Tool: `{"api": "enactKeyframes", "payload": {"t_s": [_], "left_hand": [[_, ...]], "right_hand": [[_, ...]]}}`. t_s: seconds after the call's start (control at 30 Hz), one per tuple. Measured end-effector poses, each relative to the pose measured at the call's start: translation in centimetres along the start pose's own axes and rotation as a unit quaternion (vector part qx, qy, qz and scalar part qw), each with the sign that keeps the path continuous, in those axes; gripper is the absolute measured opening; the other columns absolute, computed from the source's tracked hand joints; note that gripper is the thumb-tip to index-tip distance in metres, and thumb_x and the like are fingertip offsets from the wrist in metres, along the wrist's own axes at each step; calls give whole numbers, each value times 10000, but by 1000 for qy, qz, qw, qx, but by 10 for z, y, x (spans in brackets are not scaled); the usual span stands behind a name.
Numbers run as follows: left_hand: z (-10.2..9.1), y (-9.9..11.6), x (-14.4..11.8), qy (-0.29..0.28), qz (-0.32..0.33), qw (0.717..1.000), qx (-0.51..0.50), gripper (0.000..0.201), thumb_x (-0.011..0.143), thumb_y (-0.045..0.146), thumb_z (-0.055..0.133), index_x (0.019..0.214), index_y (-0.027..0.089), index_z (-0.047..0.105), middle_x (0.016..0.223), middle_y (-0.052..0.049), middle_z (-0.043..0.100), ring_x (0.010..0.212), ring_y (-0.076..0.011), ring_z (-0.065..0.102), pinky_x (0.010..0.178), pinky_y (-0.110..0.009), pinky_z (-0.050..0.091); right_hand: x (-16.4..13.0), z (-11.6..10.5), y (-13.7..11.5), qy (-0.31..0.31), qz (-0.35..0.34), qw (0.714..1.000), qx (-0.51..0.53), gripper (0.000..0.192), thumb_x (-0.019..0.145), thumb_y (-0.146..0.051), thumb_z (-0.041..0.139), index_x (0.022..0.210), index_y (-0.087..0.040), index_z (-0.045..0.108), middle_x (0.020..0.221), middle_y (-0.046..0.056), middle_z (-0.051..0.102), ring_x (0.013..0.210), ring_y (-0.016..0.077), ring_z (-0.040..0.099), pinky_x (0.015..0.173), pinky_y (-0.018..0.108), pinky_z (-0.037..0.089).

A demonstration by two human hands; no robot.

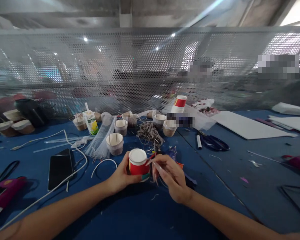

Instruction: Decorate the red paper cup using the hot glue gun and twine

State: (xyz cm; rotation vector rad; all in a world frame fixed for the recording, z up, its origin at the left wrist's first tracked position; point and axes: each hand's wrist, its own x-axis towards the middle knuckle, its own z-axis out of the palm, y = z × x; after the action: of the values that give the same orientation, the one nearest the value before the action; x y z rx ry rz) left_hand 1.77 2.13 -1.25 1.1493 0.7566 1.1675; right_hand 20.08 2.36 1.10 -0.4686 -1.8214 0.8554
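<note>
My left hand [126,176] is wrapped round a red and white paper cup [138,163], which appears to be upside down, with its round white end facing up. Close to the cup's right side is my right hand [168,176], its fingers bent together in a pinch; whether a thin strand lies between them is too small to tell. Just behind the cup lies a tangle of brown cord [150,134]. A small cloth-wrapped basket [114,144] with a handle stands to the cup's left, beyond my left hand.
A phone [60,168], a white cable [83,163] and a magenta glue gun [8,193] lie left. Clear glue sticks [100,136] and a drink carton [90,122] are behind. Scissors [215,142], white board [250,125] and stacked paper cups [179,104] are right, before a perforated metal screen [145,60].
</note>
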Motion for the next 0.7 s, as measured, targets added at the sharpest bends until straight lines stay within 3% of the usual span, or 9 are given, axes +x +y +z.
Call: {"api": "enactKeyframes", "payload": {"t_s": [0.1,0.2,0.3,0.47,0.7], "left_hand": [[-1,-2,0,3,4,1000,5,648,497,206,828,1052,202,492,1013,-26,605,980,-211,553,923,-366,418],[-1,-5,0,3,4,1000,-10,647,529,183,804,1083,215,472,1020,-19,594,957,-192,558,897,-341,433],[0,-6,0,9,11,1000,-16,600,560,172,784,1065,216,462,1021,-12,582,940,-171,557,864,-302,441],[2,-5,2,33,40,999,-3,612,576,182,783,1070,222,424,1027,-11,583,943,-162,562,869,-289,441],[2,-3,1,48,48,997,27,588,636,203,757,1099,221,395,1084,-31,582,1026,-181,559,957,-338,424]], "right_hand": [[4,-2,-2,-5,-55,994,-99,264,919,-197,414,1165,-202,509,766,21,547,599,125,546,538,254,478],[7,-3,-5,-42,-146,962,-228,423,861,-121,435,1276,-188,480,736,26,562,624,146,536,555,271,481],[6,-2,-7,-55,-187,934,-301,475,844,-93,432,1313,-158,463,700,31,580,607,156,525,537,277,471],[0,-1,-5,-42,-181,925,-331,484,856,-99,422,1336,-152,446,710,31,621,615,158,569,567,279,487],[2,2,-3,-72,-124,959,-246,474,902,-120,385,1373,-166,417,552,-45,589,451,98,534,489,207,450]]}}
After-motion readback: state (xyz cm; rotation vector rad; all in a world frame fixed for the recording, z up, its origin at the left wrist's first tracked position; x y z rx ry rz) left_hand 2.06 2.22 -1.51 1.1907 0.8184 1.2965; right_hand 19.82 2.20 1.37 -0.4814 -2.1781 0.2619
